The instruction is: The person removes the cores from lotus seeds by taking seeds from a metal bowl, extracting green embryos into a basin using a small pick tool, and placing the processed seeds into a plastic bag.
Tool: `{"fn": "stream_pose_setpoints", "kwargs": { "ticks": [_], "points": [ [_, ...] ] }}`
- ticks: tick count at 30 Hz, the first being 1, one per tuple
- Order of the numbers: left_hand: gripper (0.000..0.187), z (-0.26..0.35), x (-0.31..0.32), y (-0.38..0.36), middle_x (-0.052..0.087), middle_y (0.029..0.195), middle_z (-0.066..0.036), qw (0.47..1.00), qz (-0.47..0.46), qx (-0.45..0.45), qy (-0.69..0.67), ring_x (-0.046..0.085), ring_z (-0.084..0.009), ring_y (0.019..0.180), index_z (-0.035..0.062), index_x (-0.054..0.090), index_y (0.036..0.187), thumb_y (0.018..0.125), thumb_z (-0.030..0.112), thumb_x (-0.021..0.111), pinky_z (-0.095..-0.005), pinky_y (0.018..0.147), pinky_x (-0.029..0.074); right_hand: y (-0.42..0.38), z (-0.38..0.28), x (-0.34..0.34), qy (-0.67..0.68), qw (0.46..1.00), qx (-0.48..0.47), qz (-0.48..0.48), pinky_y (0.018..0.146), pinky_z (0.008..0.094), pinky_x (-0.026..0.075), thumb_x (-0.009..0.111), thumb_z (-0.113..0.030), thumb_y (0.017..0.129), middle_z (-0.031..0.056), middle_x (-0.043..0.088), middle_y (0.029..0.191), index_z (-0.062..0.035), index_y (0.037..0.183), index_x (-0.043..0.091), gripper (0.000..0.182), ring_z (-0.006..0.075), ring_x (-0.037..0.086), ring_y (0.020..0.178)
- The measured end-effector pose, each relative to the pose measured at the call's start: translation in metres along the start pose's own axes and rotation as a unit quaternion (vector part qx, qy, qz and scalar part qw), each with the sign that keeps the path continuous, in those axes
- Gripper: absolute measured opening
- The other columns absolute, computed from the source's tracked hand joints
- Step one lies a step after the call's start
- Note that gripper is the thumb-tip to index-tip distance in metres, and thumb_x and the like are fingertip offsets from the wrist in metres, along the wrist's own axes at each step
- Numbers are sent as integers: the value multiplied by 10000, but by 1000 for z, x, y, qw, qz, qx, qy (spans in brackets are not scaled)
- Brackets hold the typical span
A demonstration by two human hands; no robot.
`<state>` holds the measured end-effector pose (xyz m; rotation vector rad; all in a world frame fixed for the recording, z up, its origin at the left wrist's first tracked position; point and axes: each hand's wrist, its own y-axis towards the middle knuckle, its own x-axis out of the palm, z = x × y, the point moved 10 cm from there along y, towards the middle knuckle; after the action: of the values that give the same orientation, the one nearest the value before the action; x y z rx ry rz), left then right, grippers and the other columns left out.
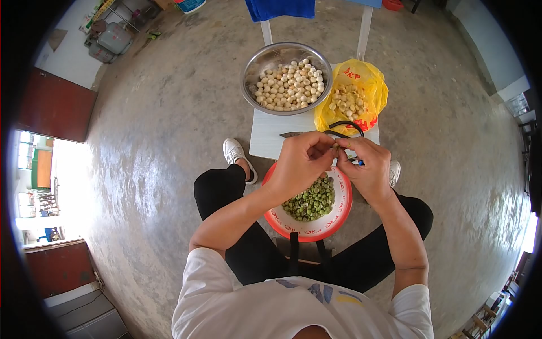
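My left hand (305, 157) and my right hand (367, 164) meet fingertip to fingertip above a red-rimmed white basin (340, 212). Between the fingertips is a small greenish piece, held by both hands; its shape is hard to make out. Green pieces (310, 202) lie inside the basin. Beyond my hands, on a white chair seat (268, 135), stands a steel bowl (248, 85) full of round whitish pieces (291, 85). A yellow bag (375, 85) beside it holds pale yellow pieces (348, 100). A dark blade (291, 134) and black handles (353, 125) lie near my fingers, partly hidden.
My knees flank the basin, with white shoes (232, 151) on the concrete floor (152, 135). A blue cloth (282, 8) hangs at the chair's far side. Gas cylinders (114, 38) stand far left, and dark red doors (59, 104) are at the left edge.
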<state>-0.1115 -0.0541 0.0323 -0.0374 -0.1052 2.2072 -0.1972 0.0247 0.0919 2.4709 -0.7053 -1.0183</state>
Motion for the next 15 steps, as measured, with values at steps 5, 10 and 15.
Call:
{"fn": "stream_pose_setpoints", "kwargs": {
  "ticks": [5, 10, 15],
  "points": [
    [127, -7, -1, 3, 638, 794, -76, 996, -7, -44, -77, 628, -105, 619, -55, 577, 984, 884, 22, 574, -212, 504, 514, -3, 2, 1, 27, 999, 17, 9, 614, 281, 538, 656, 54, 665, 111, 664, 849, -17, 978, 635, 321, 216, 667, 716],
    [125, -13, -6, 6, 642, 792, -102, 981, -6, -88, -175, 635, -145, 605, -43, 582, 981, 887, 38, 568, -228, 490, 515, -4, 11, -2, 31, 995, 95, 4, 612, 256, 522, 643, 69, 700, 102, 671, 837, -12, 974, 655, 286, 187, 673, 743],
    [139, -11, -8, 7, 645, 799, -114, 974, -7, -90, -210, 627, -151, 603, -30, 587, 996, 886, 54, 581, -228, 502, 512, -11, 33, 5, 111, 969, 217, -45, 530, 202, 430, 643, 6, 762, 43, 681, 788, -26, 949, 684, 194, 60, 551, 600]
  ]
}}
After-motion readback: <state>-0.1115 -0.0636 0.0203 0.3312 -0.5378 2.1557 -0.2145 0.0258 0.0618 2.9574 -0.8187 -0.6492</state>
